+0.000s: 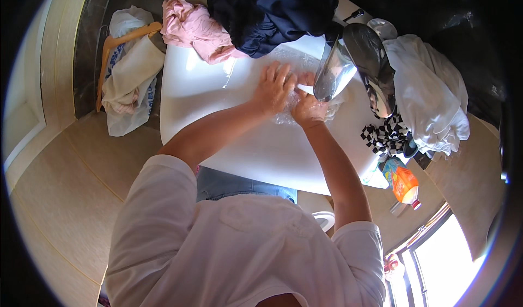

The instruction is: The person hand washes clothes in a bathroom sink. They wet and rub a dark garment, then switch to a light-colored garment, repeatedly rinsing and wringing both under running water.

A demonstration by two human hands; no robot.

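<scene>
Both hands are close together in a white washbasin (212, 127), among water and clear suds (286, 116). The fingers of my left hand (275, 89) are bent, and what lies under them is hidden in the suds. Just right of it and nearer me, my right hand (309, 108) is closed, its fingers partly covered by suds and the tap. A small white strip shows at its fingers; I cannot tell whether it is water or a thing. The chrome tap (335, 70) reaches over the basin just above my right hand.
Dark navy cloth (272, 13) and pink cloth (196, 29) lie along the far rim. White cloth (427, 89), a black-and-white checked scrunchie (385, 137) and an orange bottle (402, 183) are right. At left are a wooden hanger (106, 51) and a plastic bag (131, 18).
</scene>
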